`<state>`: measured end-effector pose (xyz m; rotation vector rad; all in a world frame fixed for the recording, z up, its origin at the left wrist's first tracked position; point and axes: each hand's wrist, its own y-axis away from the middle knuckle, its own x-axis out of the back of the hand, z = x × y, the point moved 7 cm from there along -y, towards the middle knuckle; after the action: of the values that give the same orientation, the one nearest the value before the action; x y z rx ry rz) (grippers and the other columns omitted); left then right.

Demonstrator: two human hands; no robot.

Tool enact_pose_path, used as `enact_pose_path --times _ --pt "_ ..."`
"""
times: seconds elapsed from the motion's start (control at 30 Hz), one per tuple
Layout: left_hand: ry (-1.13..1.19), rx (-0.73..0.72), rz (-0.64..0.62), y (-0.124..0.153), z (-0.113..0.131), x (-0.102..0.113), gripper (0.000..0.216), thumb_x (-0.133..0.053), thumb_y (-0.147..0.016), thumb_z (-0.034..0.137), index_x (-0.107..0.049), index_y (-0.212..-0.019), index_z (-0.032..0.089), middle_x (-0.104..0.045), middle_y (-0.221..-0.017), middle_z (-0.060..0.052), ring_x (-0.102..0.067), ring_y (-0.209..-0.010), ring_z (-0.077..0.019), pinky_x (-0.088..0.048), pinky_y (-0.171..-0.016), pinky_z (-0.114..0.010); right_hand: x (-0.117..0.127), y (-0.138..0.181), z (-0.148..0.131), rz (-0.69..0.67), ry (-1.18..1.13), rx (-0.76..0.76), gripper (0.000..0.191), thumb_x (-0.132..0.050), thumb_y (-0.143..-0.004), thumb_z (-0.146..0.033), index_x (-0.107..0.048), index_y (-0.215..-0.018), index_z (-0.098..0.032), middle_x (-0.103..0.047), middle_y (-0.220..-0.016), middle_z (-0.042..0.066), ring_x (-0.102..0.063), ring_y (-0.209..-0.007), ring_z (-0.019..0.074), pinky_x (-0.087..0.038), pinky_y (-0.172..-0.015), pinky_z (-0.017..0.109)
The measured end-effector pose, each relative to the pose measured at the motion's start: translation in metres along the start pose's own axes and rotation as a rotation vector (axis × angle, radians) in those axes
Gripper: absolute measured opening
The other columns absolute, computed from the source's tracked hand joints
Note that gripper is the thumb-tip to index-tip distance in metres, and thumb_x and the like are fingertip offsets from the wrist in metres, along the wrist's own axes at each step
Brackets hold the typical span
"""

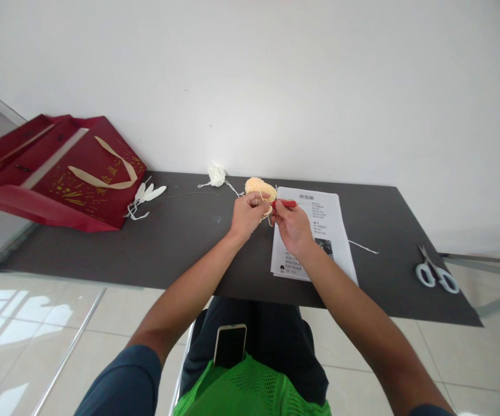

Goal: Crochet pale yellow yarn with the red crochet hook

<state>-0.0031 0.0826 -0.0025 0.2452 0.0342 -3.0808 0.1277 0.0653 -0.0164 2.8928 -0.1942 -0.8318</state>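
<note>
My right hand [292, 224] is closed around a crochet hook with a red handle [288, 203], which points left toward my other hand. Between the fingers of my left hand [248, 215] is pinched a small pale yellow crochet piece [267, 212], partly hidden by the fingertips. Just behind the hands a ball of pale yellow yarn [260, 187] rests on the dark table. Printed sheets [340, 231] with text and a small picture lie under my right hand and forearm.
A red paper bag [89, 173] lies tilted at the left, with white crocheted pieces [149, 193] beside it. A white yarn ball [217, 174] sits by the wall. Scissors [436, 271] lie near the table's [388, 231] right end. A phone [230, 345] rests on my lap.
</note>
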Motion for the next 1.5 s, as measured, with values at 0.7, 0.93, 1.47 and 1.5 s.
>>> enact_pose_path --times 0.7,0.93,1.47,1.5 --pt "0.097 0.191 0.081 0.026 -0.033 -0.024 0.012 -0.073 -0.068 0.015 -0.073 -0.08 0.015 -0.063 -0.066 0.001 -0.055 -0.061 -0.01 -0.043 -0.058 -0.023 0.049 0.024 -0.02 0.226 1.724 0.267 0.058 -0.055 -0.091 -0.035 -0.053 -0.144 -0.012 -0.047 -0.153 0.026 -0.039 -0.143 0.045 -0.031 -0.115 0.064" --pt "0.179 0.291 0.079 0.024 -0.046 -0.031 0.018 -0.078 -0.067 0.018 -0.073 -0.084 0.015 -0.064 -0.074 -0.002 -0.059 -0.065 -0.0107 -0.048 -0.06 -0.024 0.06 0.025 -0.006 0.238 1.801 0.077 0.07 -0.054 -0.093 -0.046 -0.04 -0.154 -0.014 -0.04 -0.16 0.025 -0.033 -0.149 0.0489 -0.027 -0.116 0.067" --pt "0.22 0.134 0.047 0.021 -0.044 -0.041 0.02 -0.077 -0.068 0.022 -0.073 -0.086 0.016 -0.069 -0.075 -0.001 -0.062 -0.068 -0.0115 -0.049 -0.066 -0.025 0.055 0.029 -0.008 0.235 1.726 0.116 0.059 -0.05 -0.094 -0.04 -0.047 -0.147 -0.013 -0.043 -0.158 0.025 -0.036 -0.148 0.0435 -0.031 -0.117 0.063" --pt "0.187 0.113 0.033 0.021 -0.043 -0.043 0.018 -0.077 -0.068 0.021 -0.074 -0.085 0.016 -0.069 -0.073 0.0 -0.061 -0.067 -0.0113 -0.048 -0.065 -0.025 0.054 0.03 -0.009 0.231 1.719 0.124 0.059 -0.05 -0.094 -0.039 -0.048 -0.146 -0.013 -0.043 -0.158 0.025 -0.036 -0.148 0.0432 -0.031 -0.117 0.063"
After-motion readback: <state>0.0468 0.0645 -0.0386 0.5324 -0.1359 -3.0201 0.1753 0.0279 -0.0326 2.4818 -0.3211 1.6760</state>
